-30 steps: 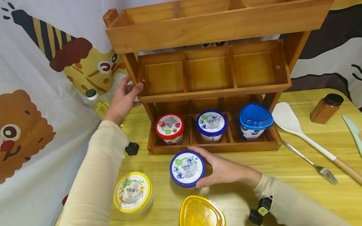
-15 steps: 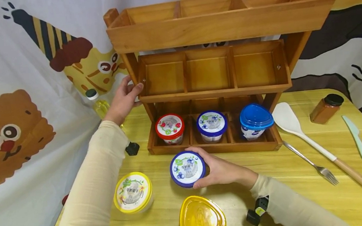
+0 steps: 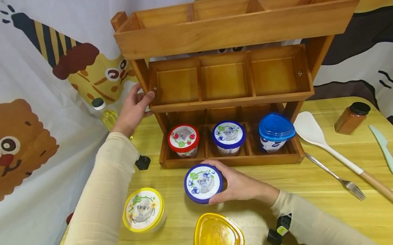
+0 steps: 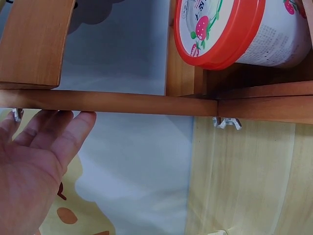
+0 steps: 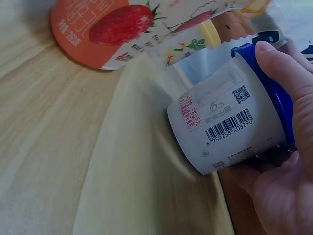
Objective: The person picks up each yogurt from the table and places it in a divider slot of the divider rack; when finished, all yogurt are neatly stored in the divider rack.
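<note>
With the right hand [image 3: 241, 183], grips a dark-blue-lidded tub [image 3: 203, 183] just in front of the wooden rack [image 3: 237, 32], and with the loosely spread left hand [image 3: 133, 107], touches the rack's side post [image 4: 132, 103].

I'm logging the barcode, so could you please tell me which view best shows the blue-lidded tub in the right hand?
The right wrist view shows that tub close up, its barcode toward the camera. The head view shows mainly its lid from above; the left wrist view misses it.
</note>
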Tool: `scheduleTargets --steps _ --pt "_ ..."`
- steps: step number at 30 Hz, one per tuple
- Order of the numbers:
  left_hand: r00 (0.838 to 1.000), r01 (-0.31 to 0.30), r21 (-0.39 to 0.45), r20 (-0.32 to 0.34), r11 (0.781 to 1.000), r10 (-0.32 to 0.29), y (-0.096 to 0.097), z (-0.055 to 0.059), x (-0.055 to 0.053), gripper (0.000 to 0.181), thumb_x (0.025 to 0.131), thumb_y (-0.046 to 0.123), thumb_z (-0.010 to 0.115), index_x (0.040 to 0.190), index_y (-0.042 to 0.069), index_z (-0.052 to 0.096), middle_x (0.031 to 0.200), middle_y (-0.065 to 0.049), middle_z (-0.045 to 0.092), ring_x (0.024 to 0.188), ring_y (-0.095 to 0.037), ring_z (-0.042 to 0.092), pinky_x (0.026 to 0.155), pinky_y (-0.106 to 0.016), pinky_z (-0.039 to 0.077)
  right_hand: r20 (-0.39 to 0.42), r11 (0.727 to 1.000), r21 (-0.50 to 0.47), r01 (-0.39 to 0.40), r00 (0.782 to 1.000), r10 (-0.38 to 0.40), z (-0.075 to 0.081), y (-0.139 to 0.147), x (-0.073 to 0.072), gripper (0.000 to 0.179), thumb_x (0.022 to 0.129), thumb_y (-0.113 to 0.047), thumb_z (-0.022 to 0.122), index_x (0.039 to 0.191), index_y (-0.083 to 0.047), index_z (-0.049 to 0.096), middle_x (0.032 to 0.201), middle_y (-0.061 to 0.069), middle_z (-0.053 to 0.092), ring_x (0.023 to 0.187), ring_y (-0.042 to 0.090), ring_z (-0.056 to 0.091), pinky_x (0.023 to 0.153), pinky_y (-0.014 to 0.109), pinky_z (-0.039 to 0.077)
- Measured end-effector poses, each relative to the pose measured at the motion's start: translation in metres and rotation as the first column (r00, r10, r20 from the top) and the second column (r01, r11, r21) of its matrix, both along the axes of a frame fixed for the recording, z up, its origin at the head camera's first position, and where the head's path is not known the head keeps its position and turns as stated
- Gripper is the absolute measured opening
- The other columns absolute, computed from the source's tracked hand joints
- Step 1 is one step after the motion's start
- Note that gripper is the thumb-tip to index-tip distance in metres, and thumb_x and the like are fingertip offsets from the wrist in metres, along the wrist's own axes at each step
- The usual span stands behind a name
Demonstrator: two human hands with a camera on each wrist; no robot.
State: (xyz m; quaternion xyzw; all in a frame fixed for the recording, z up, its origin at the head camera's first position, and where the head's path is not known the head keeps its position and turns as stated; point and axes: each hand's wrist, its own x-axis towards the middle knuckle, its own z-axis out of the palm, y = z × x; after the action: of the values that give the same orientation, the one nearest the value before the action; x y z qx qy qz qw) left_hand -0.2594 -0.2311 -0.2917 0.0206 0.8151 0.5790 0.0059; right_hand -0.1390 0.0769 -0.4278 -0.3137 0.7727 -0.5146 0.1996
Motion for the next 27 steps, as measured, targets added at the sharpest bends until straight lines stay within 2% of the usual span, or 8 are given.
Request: scheduleTargets --steps 3,6,9,12,14,18,21,27 --pt "1.000 0.001 0.000 0.001 1.000 -0.001 0.000 0.000 0.001 0.076 0.099 0.044 0.053 0.159 0.022 0.011 0.156 -0.014 0.037 0.139 -0.027 0.042 0.106 -0.050 0.047 -0.013 1.000 -0.019 0.026 1.000 -0.026 0.002 0.004 0.001 0.099 0.071 -0.028 0.090 0.151 -0.021 0.031 0.147 0.007 0.045 0.129 0.026 0.049 0.112 0.052 0.034" --pt "1.000 0.000 -0.005 0.002 1.000 0.001 -0.001 0.000 0.001 0.075 0.099 0.044 0.053 0.159 0.022 0.012 0.155 -0.014 0.037 0.138 -0.027 0.043 0.106 -0.050 0.047 -0.015 0.996 -0.086 0.034 0.999 -0.035 0.009 0.010 0.001 0.098 0.073 -0.024 0.089 0.151 -0.018 0.030 0.147 0.008 0.044 0.129 0.027 0.049 0.110 0.049 0.039" --pt "1.000 -0.005 -0.008 0.001 1.000 0.005 -0.001 0.000 0.002 0.075 0.099 0.045 0.053 0.159 0.023 0.013 0.155 -0.014 0.038 0.137 -0.027 0.044 0.106 -0.050 0.047 -0.012 0.986 -0.160 0.040 0.999 -0.043 0.020 0.017 0.002 0.096 0.074 -0.020 0.088 0.151 -0.019 0.031 0.147 0.008 0.044 0.129 0.028 0.049 0.108 0.038 0.043" --pt "1.000 -0.004 -0.010 -0.001 1.000 0.004 -0.001 0.000 0.002 0.075 0.099 0.045 0.053 0.159 0.023 0.013 0.154 -0.015 0.038 0.137 -0.028 0.044 0.106 -0.050 0.047 -0.027 0.980 -0.190 0.055 0.998 -0.061 0.033 0.026 0.004 0.096 0.075 -0.022 0.088 0.151 -0.022 0.030 0.147 0.008 0.044 0.128 0.028 0.049 0.106 0.026 0.044" --pt "1.000 -0.001 -0.007 -0.004 1.000 0.001 -0.001 0.001 0.002 0.074 0.099 0.044 0.053 0.159 0.023 0.014 0.154 -0.015 0.038 0.137 -0.028 0.044 0.105 -0.050 0.047 -0.041 0.978 -0.198 0.068 0.996 -0.078 0.042 0.033 0.006 0.096 0.075 -0.024 0.087 0.152 -0.022 0.029 0.146 0.009 0.044 0.127 0.030 0.050 0.105 0.023 0.044" --pt "1.000 0.003 -0.006 -0.010 1.000 -0.003 0.001 0.001 0.001 0.073 0.099 0.043 0.052 0.159 0.023 0.014 0.154 -0.015 0.038 0.138 -0.028 0.044 0.105 -0.050 0.047 -0.066 0.973 -0.213 0.090 0.992 -0.106 0.058 0.045 0.011 0.096 0.077 -0.024 0.087 0.153 -0.019 0.028 0.145 0.011 0.043 0.126 0.030 0.051 0.103 0.023 0.046" --pt "1.000 0.004 -0.007 -0.009 1.000 -0.004 0.001 0.001 0.001 0.073 0.100 0.044 0.052 0.159 0.023 0.015 0.154 -0.015 0.038 0.138 -0.028 0.044 0.105 -0.051 0.047 -0.083 0.967 -0.226 0.117 0.987 -0.139 0.069 0.055 0.013 0.095 0.078 -0.020 0.085 0.153 -0.020 0.028 0.145 0.010 0.042 0.125 0.026 0.050 0.100 0.023 0.049" --pt "1.000 0.011 -0.008 -0.006 1.000 -0.011 0.001 0.002 0.002 0.072 0.100 0.044 0.052 0.158 0.024 0.015 0.153 -0.015 0.039 0.137 -0.028 0.044 0.106 -0.051 0.046 -0.114 0.941 -0.306 0.144 0.976 -0.187 0.094 0.074 0.018 0.097 0.076 0.001 0.082 0.153 -0.014 0.025 0.144 0.012 0.039 0.121 0.018 0.052 0.091 0.025 0.055"
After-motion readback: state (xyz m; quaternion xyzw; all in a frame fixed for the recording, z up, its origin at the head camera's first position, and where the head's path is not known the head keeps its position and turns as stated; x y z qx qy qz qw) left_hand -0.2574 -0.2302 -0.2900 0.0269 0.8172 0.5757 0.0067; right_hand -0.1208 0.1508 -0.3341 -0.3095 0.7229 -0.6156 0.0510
